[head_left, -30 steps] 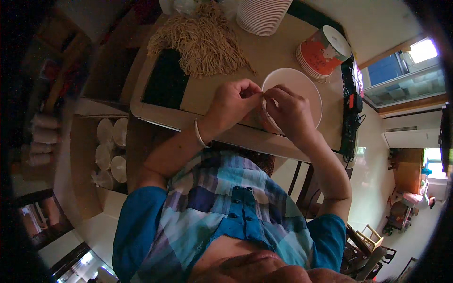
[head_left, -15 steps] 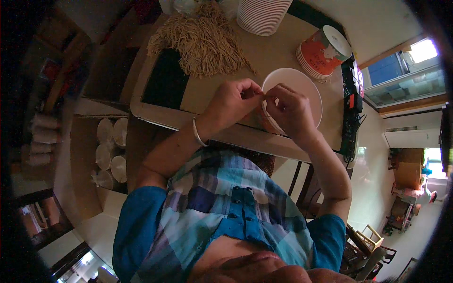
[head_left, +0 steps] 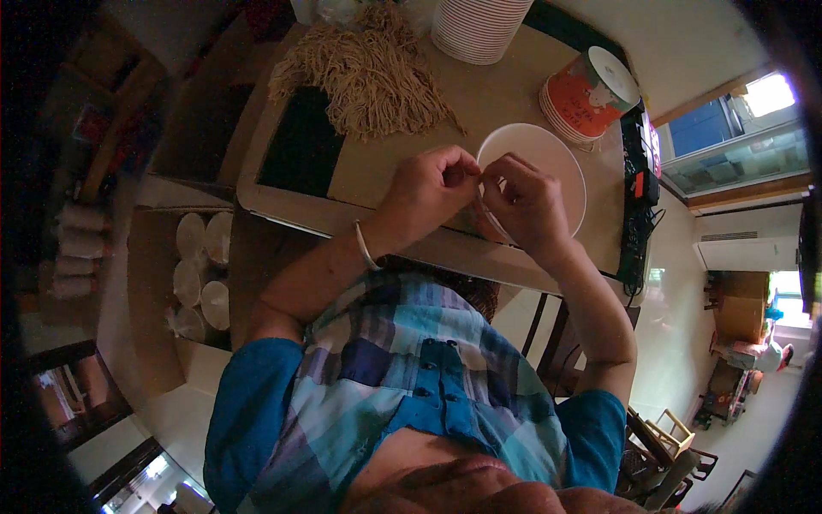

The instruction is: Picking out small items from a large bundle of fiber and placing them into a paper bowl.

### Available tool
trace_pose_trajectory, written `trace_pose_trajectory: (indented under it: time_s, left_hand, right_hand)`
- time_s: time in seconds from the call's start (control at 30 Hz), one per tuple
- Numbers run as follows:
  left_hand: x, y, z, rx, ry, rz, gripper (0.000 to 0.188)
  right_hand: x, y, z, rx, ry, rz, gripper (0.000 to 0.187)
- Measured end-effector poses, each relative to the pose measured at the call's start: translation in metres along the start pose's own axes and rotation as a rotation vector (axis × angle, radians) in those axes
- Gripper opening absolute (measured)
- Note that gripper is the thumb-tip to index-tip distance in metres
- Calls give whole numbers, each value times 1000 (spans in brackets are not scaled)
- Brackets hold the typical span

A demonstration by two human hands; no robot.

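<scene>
At the table's near edge stands a white-lined paper bucket (head_left: 556, 158), its open mouth facing up and its outer side reddish where it shows. My left hand (head_left: 430, 190) is closed in a pinch at the bucket's left rim. Against it, fingertip to fingertip, my right hand (head_left: 529, 201) also pinches, reaching over the bucket's mouth. Whatever lies between the fingers is too small to make out. A loose pile of tan cords (head_left: 368, 81) rests beyond my left hand.
Nested white buckets (head_left: 479, 30) stand at the far side. To the right is a red-orange printed bucket stack (head_left: 578, 103). Black cables and a power strip (head_left: 638, 184) line the table's right edge. At left, a cardboard box (head_left: 154, 291) holds several white round-topped pieces (head_left: 188, 283).
My hands stay pinched together at the bucket's rim, with only a slight shift of the left wrist and fingers. The bucket and the cords have not moved.
</scene>
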State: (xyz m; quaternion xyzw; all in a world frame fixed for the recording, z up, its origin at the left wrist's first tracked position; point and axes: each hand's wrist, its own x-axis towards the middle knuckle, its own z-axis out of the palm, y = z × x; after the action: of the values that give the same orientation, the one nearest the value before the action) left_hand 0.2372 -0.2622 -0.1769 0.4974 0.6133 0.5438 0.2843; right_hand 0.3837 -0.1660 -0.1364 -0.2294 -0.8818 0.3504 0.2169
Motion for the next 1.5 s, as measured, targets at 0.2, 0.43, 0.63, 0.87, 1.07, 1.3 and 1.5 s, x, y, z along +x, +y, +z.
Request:
trace_pose_trajectory:
  time_s: [0.2,0.43,0.63,0.87,1.07,1.3,1.5]
  left_hand:
    - [2,5,-8,-242,-142,-197,14]
    - [7,10,-13,-237,-174,-276,12]
    - [8,6,-12,-222,-195,-238,14]
    - [13,5,-14,-252,-247,-268,14]
    - [14,3,-22,-407,-285,-350,16]
    - [14,-3,-26,-580,-281,-508,18]
    - [16,-17,-19,-675,-268,-504,18]
  right_hand:
    - [0,5,-3,-142,-29,-137,8]
    - [0,7,-4,-223,-33,-254,6]
    - [4,15,-5,-45,-99,-56,10]
    - [10,21,-12,350,-260,152,8]
    - [11,20,-12,376,-314,283,7]
    - [-1,31,-7,354,-278,231,8]
    - [-5,22,0,229,-85,70,16]
